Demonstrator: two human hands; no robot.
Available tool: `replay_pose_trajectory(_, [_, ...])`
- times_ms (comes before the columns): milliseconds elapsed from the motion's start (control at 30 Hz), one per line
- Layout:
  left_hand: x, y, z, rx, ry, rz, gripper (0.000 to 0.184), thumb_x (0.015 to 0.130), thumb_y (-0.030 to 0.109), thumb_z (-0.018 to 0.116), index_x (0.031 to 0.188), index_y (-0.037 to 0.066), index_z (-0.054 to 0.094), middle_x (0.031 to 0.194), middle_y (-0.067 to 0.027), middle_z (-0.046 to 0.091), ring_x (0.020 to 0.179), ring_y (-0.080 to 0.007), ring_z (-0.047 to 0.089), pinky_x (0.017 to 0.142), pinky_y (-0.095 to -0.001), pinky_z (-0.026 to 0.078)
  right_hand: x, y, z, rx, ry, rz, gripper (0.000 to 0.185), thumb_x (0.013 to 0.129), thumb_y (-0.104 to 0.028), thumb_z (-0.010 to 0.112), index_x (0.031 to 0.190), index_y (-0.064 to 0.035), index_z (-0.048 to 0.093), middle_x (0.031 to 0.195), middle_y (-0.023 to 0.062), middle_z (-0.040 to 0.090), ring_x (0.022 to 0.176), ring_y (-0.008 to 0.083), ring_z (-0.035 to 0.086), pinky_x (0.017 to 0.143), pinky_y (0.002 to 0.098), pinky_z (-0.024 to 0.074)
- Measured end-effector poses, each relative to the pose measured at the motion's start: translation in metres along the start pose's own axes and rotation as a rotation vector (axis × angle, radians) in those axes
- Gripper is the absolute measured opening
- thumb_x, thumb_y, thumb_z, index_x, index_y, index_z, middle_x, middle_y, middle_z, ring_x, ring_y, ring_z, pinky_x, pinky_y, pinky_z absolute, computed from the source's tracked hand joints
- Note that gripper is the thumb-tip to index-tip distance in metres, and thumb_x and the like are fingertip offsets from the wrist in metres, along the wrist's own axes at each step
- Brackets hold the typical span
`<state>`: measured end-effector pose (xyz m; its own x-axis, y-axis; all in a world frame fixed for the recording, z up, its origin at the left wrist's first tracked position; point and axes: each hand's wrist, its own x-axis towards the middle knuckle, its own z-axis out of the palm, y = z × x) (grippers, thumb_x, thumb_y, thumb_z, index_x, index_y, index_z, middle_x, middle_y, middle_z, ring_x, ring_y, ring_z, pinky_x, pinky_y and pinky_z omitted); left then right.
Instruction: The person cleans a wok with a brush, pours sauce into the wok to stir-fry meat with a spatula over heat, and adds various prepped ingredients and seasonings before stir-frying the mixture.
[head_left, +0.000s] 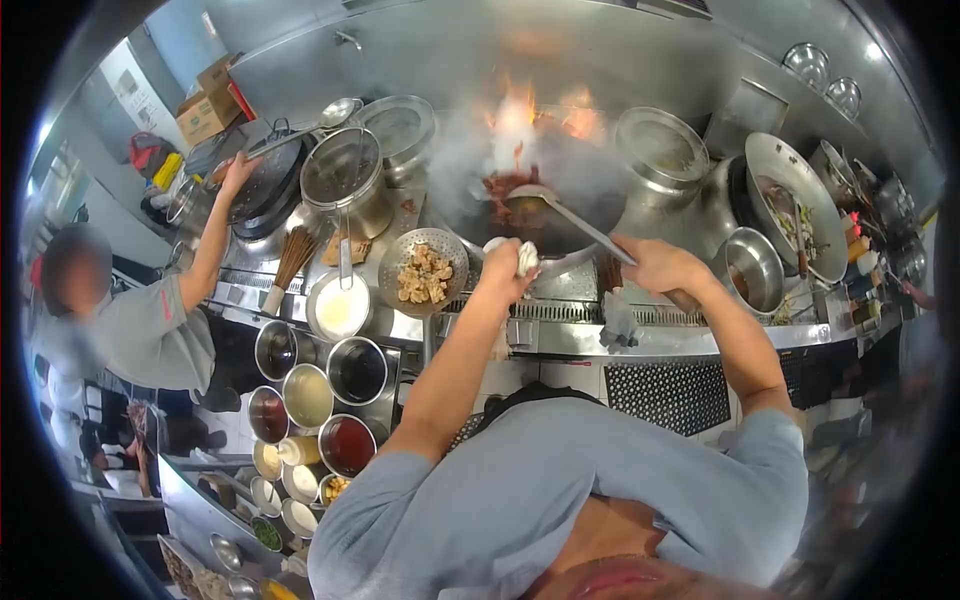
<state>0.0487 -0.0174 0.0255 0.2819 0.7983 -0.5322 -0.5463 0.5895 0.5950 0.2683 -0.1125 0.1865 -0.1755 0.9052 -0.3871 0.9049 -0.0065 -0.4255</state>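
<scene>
My left hand (508, 268) is closed on a folded white cloth (527, 258) at the near rim of a large wok (590, 225). In my right hand (662, 268) is the handle of a long ladle (585, 228), its bowl inside the wok. Dark reddish pieces of food (505, 188) show beside the ladle bowl, partly veiled by smoke. Flames (515, 108) rise at the wok's far side. Left of my left hand, a perforated strainer (388, 285) holds browned fried pieces (424, 274).
Metal pots of sauces (350, 445) and a pot of white liquid (340, 308) stand at the left. A co-worker (150, 320) reaches over another wok (265, 180). A bamboo brush (296, 255) stands nearby. Right are a steel pot (752, 270) and a tilted wok (835, 240).
</scene>
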Motion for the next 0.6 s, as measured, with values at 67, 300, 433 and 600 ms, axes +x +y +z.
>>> replay_pose_trajectory(67, [0.012, 0.014, 0.013, 0.048, 0.003, 0.006, 0.008, 0.088, 0.013, 0.048, 0.094, 0.008, 0.052, 0.082, -0.0075, 0.059, 0.069, -0.0210, 0.059, 0.054, -0.0344, 0.051, 0.010, -0.013, -0.006, -0.033, -0.133, 0.057, 0.064, 0.082, -0.015, 0.051, 0.141, -0.0028, 0.031, 0.103, 0.0264, 0.062, 0.089, 0.0392, 0.062, 0.082, 0.0461, 0.0475])
replay_pose_trajectory(300, [0.000, -0.064, -0.048, 0.054, 0.001, 0.125, 0.031, 0.087, 0.004, 0.045, 0.118, 0.004, 0.050, 0.099, -0.0113, 0.061, 0.082, -0.0247, 0.064, 0.066, -0.0418, 0.054, 0.045, 0.011, 0.037, -0.048, 0.147, 0.076, 0.063, 0.086, -0.015, 0.048, 0.143, -0.0010, 0.025, 0.106, 0.0317, 0.059, 0.097, 0.0420, 0.059, 0.087, 0.0466, 0.0451])
replay_pose_trajectory(433, [0.040, -0.037, -0.063, 0.454, -0.144, 0.297, 0.015, 0.088, 0.011, 0.048, 0.102, 0.006, 0.052, 0.088, -0.0106, 0.060, 0.069, -0.0240, 0.062, 0.054, -0.0366, 0.053, 0.014, 0.021, 0.020, -0.037, 0.112, -0.076, 0.062, 0.085, -0.015, 0.051, 0.142, -0.0024, 0.028, 0.105, 0.0269, 0.062, 0.091, 0.0420, 0.061, 0.084, 0.0465, 0.0467])
replay_pose_trajectory(600, [0.013, 0.017, 0.005, 0.056, -0.042, -0.057, 0.008, 0.090, 0.014, 0.048, 0.093, 0.007, 0.051, 0.081, -0.0083, 0.056, 0.065, -0.0207, 0.058, 0.052, -0.0321, 0.052, 0.015, -0.007, -0.003, -0.020, -0.173, 0.060, 0.062, 0.085, -0.016, 0.052, 0.140, -0.0018, 0.030, 0.101, 0.0228, 0.064, 0.080, 0.0383, 0.063, 0.072, 0.0452, 0.0496])
